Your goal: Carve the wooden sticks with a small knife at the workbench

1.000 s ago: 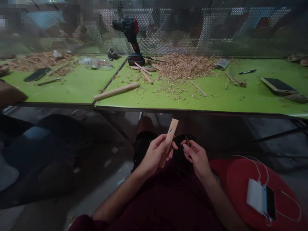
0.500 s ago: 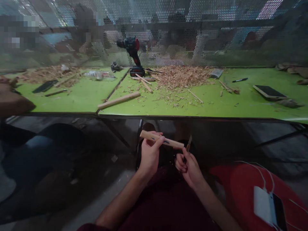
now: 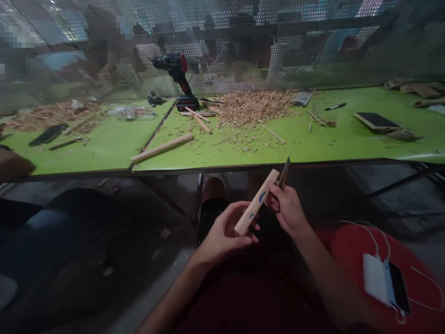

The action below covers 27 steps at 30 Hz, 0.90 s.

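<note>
A short, squared wooden stick (image 3: 256, 204) with blue marks on its face slants up to the right above my lap. My left hand (image 3: 222, 232) is loosely curved around its lower end, thumb and fingers apart, with fingertips showing behind the wood. My right hand (image 3: 287, 206) pinches the upper part of the stick with its thumb. That same hand also holds a knife (image 3: 285, 170), its blade pointing up beside the stick's upper end. The knife's handle is mostly hidden in the fingers.
On the green table (image 3: 215, 155) lie a thicker wooden rod (image 3: 162, 148), wood shavings (image 3: 253, 107), a cordless drill (image 3: 178, 76), a pen (image 3: 335, 106) and a phone (image 3: 377, 121). A red stool (image 3: 351, 246) on the right bears a white power bank (image 3: 376, 278). Another person's hand (image 3: 15, 165) is at the left.
The wooden stick has turned from tilting down rightward to slanting up rightward. My left hand has loosened and sits at its lower end; my right hand has risen with the knife and grips the upper part.
</note>
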Motion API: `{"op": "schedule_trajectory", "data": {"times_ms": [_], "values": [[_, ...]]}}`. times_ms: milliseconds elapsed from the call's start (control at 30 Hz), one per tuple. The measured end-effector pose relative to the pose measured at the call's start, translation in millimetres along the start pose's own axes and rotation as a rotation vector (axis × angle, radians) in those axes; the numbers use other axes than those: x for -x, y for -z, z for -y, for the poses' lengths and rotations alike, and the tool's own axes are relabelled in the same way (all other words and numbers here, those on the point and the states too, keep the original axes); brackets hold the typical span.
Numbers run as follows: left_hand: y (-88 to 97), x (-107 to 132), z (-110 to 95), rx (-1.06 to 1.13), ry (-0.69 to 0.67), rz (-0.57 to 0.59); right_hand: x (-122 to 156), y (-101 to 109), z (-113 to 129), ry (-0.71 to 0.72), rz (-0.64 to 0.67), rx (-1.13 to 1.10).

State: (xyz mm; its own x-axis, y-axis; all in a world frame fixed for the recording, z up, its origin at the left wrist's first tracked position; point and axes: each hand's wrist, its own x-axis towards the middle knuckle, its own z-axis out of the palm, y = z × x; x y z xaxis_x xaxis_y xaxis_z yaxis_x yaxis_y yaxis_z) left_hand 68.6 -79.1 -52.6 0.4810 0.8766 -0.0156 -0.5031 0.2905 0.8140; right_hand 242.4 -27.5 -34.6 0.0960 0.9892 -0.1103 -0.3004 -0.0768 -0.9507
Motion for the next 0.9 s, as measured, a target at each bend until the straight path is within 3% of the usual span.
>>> {"op": "schedule_trajectory", "data": {"times_ms": [67,200,333,500,667,900], "values": [[-0.2,1,-2,0.057,0.070,0.058,-3,-3,6,0.025,0.050,0.088],[-6.0,-2,1,0.110,0.157,-0.035,-5,-8,6,0.201,0.235,0.407],[-8.1,-7,2,0.093,0.122,-0.151,0,1,5,0.479,0.303,0.768],[-6.7,-10,1,-0.007,0.070,-0.295,19,10,10,0.562,0.446,1.031],[-9.1,-14,5,-0.127,-0.003,-0.380,30,11,12,0.709,0.442,1.256],[-5.7,-10,8,-0.326,-0.095,-0.374,32,18,15,0.918,0.413,1.487]]}}
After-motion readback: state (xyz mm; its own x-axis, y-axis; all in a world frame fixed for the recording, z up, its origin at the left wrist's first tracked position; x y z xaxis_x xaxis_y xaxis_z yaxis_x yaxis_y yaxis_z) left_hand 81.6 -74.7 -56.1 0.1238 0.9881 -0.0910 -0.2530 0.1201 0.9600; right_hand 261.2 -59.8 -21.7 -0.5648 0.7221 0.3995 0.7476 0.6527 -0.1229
